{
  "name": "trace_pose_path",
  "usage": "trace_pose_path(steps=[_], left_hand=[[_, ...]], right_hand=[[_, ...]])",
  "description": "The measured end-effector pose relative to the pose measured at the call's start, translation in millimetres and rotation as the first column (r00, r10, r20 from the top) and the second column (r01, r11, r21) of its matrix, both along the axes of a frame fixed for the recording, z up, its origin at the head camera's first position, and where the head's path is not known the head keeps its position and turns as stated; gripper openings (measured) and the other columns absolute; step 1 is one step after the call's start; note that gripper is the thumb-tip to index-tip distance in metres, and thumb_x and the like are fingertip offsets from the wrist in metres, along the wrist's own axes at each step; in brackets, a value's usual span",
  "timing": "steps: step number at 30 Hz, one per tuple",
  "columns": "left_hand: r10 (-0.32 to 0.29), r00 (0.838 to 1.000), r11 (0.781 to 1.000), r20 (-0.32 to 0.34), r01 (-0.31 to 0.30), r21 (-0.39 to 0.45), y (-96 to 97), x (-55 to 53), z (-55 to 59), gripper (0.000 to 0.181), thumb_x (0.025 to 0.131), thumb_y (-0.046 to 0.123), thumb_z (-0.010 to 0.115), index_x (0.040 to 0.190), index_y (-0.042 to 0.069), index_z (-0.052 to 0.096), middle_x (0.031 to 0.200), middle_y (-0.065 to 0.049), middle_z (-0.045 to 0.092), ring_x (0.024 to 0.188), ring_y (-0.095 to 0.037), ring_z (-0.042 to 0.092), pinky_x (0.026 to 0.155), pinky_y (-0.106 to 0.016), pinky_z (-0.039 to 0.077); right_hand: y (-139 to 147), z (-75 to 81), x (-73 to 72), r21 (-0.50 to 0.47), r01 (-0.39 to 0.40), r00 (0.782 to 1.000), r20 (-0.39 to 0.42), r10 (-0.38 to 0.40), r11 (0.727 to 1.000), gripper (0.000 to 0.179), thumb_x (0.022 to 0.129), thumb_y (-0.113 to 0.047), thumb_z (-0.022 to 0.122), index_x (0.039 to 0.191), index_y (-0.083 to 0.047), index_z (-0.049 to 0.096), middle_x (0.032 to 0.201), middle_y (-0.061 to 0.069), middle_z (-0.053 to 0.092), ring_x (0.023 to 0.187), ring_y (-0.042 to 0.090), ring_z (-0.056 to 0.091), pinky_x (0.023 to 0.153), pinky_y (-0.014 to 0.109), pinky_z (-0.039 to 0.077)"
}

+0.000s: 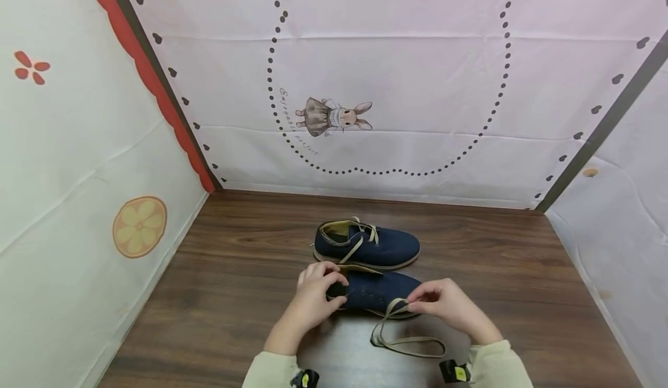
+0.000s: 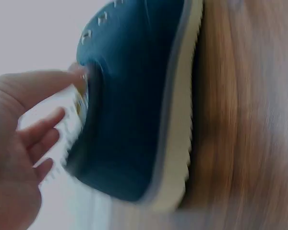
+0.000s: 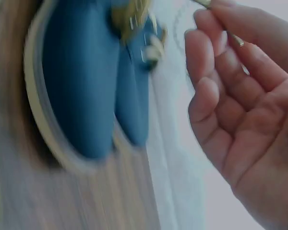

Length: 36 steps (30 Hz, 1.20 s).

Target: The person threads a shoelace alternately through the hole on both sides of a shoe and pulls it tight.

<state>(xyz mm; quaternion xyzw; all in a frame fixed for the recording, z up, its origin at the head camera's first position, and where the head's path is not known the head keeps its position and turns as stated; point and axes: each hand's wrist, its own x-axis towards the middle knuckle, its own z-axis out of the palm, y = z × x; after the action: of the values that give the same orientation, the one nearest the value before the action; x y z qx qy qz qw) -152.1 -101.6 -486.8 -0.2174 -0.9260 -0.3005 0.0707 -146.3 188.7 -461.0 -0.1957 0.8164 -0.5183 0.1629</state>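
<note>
A navy blue shoe with a pale sole lies nearer me, its toe to the right and its tongue folded out toward the far side. My left hand holds this shoe by the edge of its opening; in the left wrist view the thumb lies on the collar, and the other fingertips are partly hidden. Between thumb and forefinger, my right hand pinches a beige shoelace, which hangs in a loop in front of the shoe. Bare eyelets show along the shoe's near side.
Behind it stands the matching navy shoe, with a beige lace threaded through it. Both are on a dark wood-grain tabletop. White printed sheets rise at the back, left and right.
</note>
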Motion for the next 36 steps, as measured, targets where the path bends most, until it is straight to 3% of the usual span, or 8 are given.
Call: trace_pose_path(steps=[5, 9, 12, 18, 20, 24, 27, 36], left_hand=[[-0.118, 0.993, 0.987, 0.027, 0.115, 0.113, 30.5, 18.7, 1.7, 0.025, 0.088, 0.039, 0.061, 0.097, 0.018, 0.071, 0.095, 0.01, 0.063, 0.09, -0.007, 0.054, 0.08, -0.028, 0.043], [-0.232, 0.925, 0.927, 0.3, 0.116, 0.358, 43.8, 24.9, -12.5, 0.025, 0.091, 0.031, 0.059, 0.087, 0.011, 0.072, 0.079, 0.008, 0.066, 0.073, -0.002, 0.058, 0.067, -0.021, 0.047], [-0.238, 0.894, 0.895, 0.379, 0.05, 0.443, 44.6, 25.9, -22.1, 0.016, 0.086, 0.022, 0.067, 0.079, 0.007, 0.07, 0.07, 0.006, 0.065, 0.062, -0.002, 0.056, 0.059, -0.02, 0.046], [-0.021, 0.981, 0.999, 0.194, 0.012, 0.047, 34.0, 27.6, -24.0, 0.014, 0.08, 0.034, 0.07, 0.077, 0.02, 0.072, 0.067, 0.017, 0.062, 0.059, 0.002, 0.055, 0.054, -0.021, 0.044], [0.02, 0.997, 0.999, 0.078, -0.016, -0.049, 30.5, 27.9, -21.1, 0.015, 0.082, 0.038, 0.068, 0.078, 0.024, 0.073, 0.07, 0.017, 0.064, 0.063, -0.001, 0.058, 0.056, -0.024, 0.046], [0.048, 0.992, 0.999, -0.118, -0.048, 0.003, 29.2, 24.7, -14.9, 0.014, 0.084, 0.035, 0.066, 0.079, 0.024, 0.074, 0.075, 0.015, 0.065, 0.067, -0.001, 0.059, 0.058, -0.023, 0.047], [0.05, 0.973, 0.998, -0.225, -0.041, 0.048, 32.6, 17.4, -10.3, 0.011, 0.083, 0.032, 0.069, 0.084, 0.021, 0.072, 0.082, 0.014, 0.062, 0.075, -0.003, 0.056, 0.066, -0.023, 0.045], [-0.024, 0.998, 0.995, 0.052, 0.029, -0.095, 44.5, -2.0, -15.8, 0.033, 0.082, 0.037, 0.069, 0.11, 0.019, 0.065, 0.103, 0.005, 0.062, 0.099, -0.015, 0.054, 0.086, -0.036, 0.04]], right_hand=[[-30.1, -6.6, 3.2, -0.068, -0.059, 0.997, 0.037, 0.061, 0.996, 0.017, 0.084, -0.017, 0.069, 0.092, -0.002, 0.071, 0.086, 0.006, 0.069, 0.074, 0.009, 0.063, 0.066, 0.027, 0.051], [-40.9, -17.8, 3.2, -0.147, -0.055, 0.997, 0.037, 0.061, 0.988, 0.015, 0.086, -0.014, 0.066, 0.093, -0.001, 0.068, 0.086, 0.008, 0.066, 0.074, 0.009, 0.061, 0.067, 0.027, 0.051], [-41.5, -26.2, 3.0, -0.288, -0.01, 1.0, 0.0, 0.011, 0.958, 0.007, 0.088, -0.007, 0.062, 0.09, 0.0, 0.064, 0.089, 0.008, 0.062, 0.077, 0.008, 0.059, 0.069, 0.026, 0.049], [-31.9, -40.0, 4.3, -0.603, 0.126, 0.99, 0.126, -0.063, 0.788, 0.015, 0.09, 0.004, 0.051, 0.081, -0.007, 0.053, 0.088, 0.004, 0.065, 0.082, 0.014, 0.063, 0.07, 0.025, 0.048], [-30.7, -43.1, 5.1, -0.543, 0.17, 0.98, 0.18, -0.084, 0.822, 0.01, 0.089, 0.0, 0.057, 0.082, -0.007, 0.054, 0.08, 0.001, 0.067, 0.074, 0.013, 0.064, 0.065, 0.025, 0.049], [-35.1, -47.5, 7.6, -0.344, 0.222, 0.969, 0.18, -0.167, 0.912, 0.017, 0.083, -0.006, 0.068, 0.088, 0.009, 0.062, 0.074, 0.004, 0.066, 0.066, 0.012, 0.062, 0.061, 0.029, 0.052], [-40.9, -49.5, 10.7, -0.27, 0.287, 0.952, 0.189, -0.242, 0.919, 0.023, 0.081, -0.005, 0.07, 0.094, 0.013, 0.064, 0.076, 0.011, 0.067, 0.065, 0.014, 0.064, 0.06, 0.03, 0.052], [-59.9, -56.7, 18.8, -0.216, 0.442, 0.887, 0.247, -0.389, 0.871, 0.02, 0.077, -0.001, 0.072, 0.089, 0.009, 0.059, 0.068, 0.009, 0.064, 0.06, 0.017, 0.063, 0.05, 0.025, 0.046]])
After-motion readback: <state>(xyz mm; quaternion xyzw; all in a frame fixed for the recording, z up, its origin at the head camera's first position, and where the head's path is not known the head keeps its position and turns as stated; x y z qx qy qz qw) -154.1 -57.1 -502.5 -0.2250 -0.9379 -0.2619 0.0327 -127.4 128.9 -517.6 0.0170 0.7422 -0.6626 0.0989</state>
